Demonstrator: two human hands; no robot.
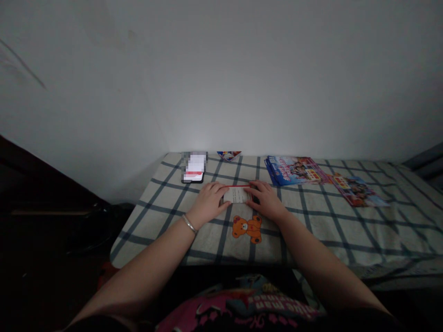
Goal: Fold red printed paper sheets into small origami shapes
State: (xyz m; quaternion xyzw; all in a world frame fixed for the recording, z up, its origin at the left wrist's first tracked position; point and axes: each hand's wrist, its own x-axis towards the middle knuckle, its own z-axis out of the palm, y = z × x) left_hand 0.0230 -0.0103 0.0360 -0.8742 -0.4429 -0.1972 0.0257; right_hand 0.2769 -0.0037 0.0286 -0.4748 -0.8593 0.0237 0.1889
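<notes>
A small piece of printed paper (pixel 237 194), white with dark text and a red far edge, lies flat on the checked tablecloth between my hands. My left hand (pixel 210 198) holds its left end, the fingers along the far side and the thumb at the near side. At the right end, my right hand (pixel 266 197) grips it in the same way. Fingers cover both ends, so the paper's full width is hidden. Just nearer to me, an orange teddy bear picture (pixel 246 228) shows on the cloth.
A phone (pixel 194 167) with a lit screen stands at the back left. Beside it is a folded colourful paper triangle (pixel 229 155). A stack of glossy leaflets (pixel 294 170) lies at the back right, with another leaflet (pixel 356 190) farther right. A wall (pixel 221 83) rises behind the table (pixel 152 221).
</notes>
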